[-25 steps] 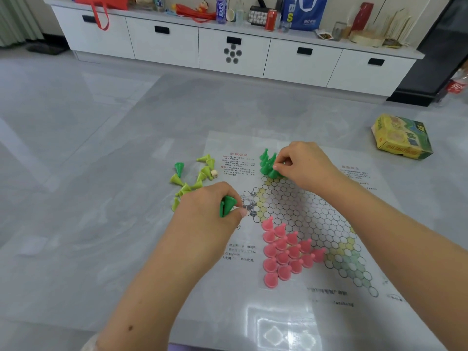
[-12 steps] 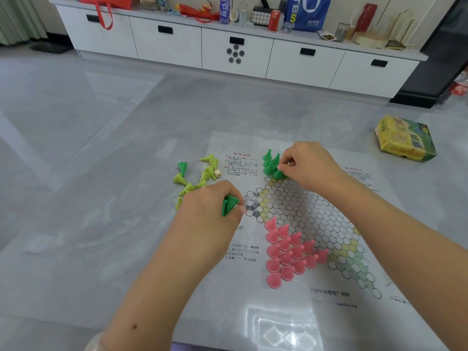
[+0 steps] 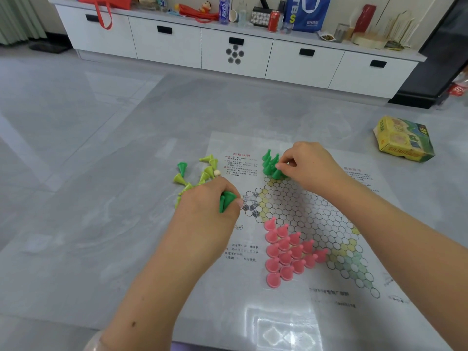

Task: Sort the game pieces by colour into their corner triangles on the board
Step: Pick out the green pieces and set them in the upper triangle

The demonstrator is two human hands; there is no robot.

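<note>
A paper game board (image 3: 306, 214) with a hexagon grid lies on the grey table. Several pink cone pieces (image 3: 288, 252) fill its near-left corner triangle. Several dark green pieces (image 3: 270, 164) stand upright in the far corner triangle, and my right hand (image 3: 307, 164) pinches one of them at the group's right edge. My left hand (image 3: 210, 203) grips dark green pieces (image 3: 226, 200) in its curled fingers, just left of the board's left corner. Lime-green pieces (image 3: 202, 173) and one dark green piece (image 3: 182, 168) lie loose on the table behind my left hand.
A yellow-green game box (image 3: 402, 139) lies on the table at the far right. A small cream die (image 3: 216, 173) sits among the loose lime pieces. A white cabinet (image 3: 235, 51) with clutter on top runs along the back wall.
Both hands have stayed almost in place; my right hand keeps its fingers on the green piece at the far triangle. The view has shifted slightly.
</note>
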